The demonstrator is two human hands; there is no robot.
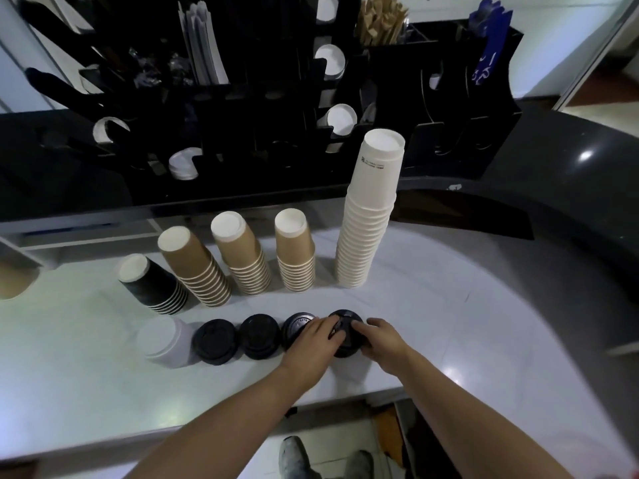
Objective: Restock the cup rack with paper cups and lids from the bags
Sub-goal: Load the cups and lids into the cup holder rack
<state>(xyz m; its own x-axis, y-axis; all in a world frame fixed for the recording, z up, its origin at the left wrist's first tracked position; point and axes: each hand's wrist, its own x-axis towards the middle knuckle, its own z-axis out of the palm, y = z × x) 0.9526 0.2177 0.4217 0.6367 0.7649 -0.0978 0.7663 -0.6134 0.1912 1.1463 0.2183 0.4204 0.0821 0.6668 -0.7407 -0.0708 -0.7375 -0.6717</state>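
Cup rack (262, 108): a black, multi-slot unit standing at the back of the counter, with white cup rims showing in several of its round openings and paper sleeves and wooden stirrers (378, 19) upright in the top compartments. White counter (86, 375): in front of the rack, carrying all loose stock. Back row, upside-down stacks, right to left: tall white cup stack (368, 216), the highest item on the counter; three kraft cup stacks (295, 257), (242, 257), (193, 267), the two on the left appearing to lean left; one short black cup stack (152, 285) at the left end. Front row, left to right: white lid stack (165, 340); three black lid stacks (214, 342), (259, 335), (296, 326) placed just beside one another; a fourth black lid stack (345, 331) at the right end, between the two hands. Left hand (316, 338): fingers curled over the left side of the fourth black lid stack, partly covering the neighbouring stack. Right hand (378, 338): fingers curled against the right side of the same stack, gripping it. Both forearms reach in from the lower edge of the view. Two shoes (294, 458) are visible on the floor below the counter edge.
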